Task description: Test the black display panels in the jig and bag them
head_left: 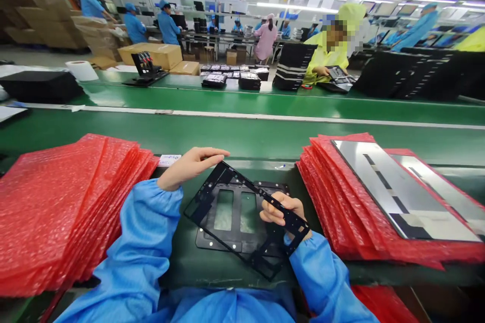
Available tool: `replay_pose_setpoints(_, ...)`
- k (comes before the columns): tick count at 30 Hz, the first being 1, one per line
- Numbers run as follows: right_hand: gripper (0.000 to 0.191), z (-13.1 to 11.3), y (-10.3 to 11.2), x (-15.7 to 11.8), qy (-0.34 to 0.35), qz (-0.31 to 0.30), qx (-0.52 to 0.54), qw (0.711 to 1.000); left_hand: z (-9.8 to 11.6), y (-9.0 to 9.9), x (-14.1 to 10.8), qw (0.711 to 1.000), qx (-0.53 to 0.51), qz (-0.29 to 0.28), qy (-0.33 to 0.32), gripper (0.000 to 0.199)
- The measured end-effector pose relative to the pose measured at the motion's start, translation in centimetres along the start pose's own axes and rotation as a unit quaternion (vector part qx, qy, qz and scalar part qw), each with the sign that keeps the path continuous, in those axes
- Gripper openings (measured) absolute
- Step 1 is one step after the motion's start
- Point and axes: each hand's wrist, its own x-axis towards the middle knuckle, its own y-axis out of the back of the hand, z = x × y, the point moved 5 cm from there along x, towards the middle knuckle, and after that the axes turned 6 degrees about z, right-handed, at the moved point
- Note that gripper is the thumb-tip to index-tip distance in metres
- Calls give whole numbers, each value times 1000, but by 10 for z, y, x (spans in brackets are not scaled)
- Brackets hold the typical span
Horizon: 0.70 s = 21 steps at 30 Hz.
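A thin black rectangular frame (pixel 246 181) with cut-outs and small holes is held tilted in front of me. My right hand (pixel 282 207) grips its right part, the fingers curled at the edge. My left hand (pixel 193 166) is at the frame's upper left corner, fingers stretched out flat; its fingertips are at or close to that corner, and I cannot tell if they press on it. Under the frame, partly covered by it, a black fixture plate (pixel 229 236) with two rectangular windows and pale round dots lies on the green bench.
Red bubble-wrap sleeves (pixel 76 202) are piled at left, and more red sleeves (pixel 326 186) at right carry silvery display panels (pixel 397 186). Across the green bench (pixel 227 131), a person in yellow (pixel 316 55) handles a device beside black stacks (pixel 291 68). Cartons (pixel 151 53) stand behind.
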Motion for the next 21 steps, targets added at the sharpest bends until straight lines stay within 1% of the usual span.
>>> replay_pose_setpoints(2,29,-1,2,0,-3,3,2,1000,3,-7,3,999,-6,-28,-25,38)
replay_pose_setpoints(5,29,-1,3,0,-6,20,0,1000,1,-14,6,998,-14,-49,-43,35)
replay_pose_setpoints(7,28,-1,2,0,-5,30,0,1000,-1,-16,7,997,-1,-60,-53,32)
replay_pose_setpoints(13,30,-6,-3,-1,-2,30,20,999,-5,-16,8,996,19,-77,-50,30)
replay_pose_setpoints(21,29,-6,1,-3,-18,70,15,997,-9,-18,13,995,38,-75,-48,31)
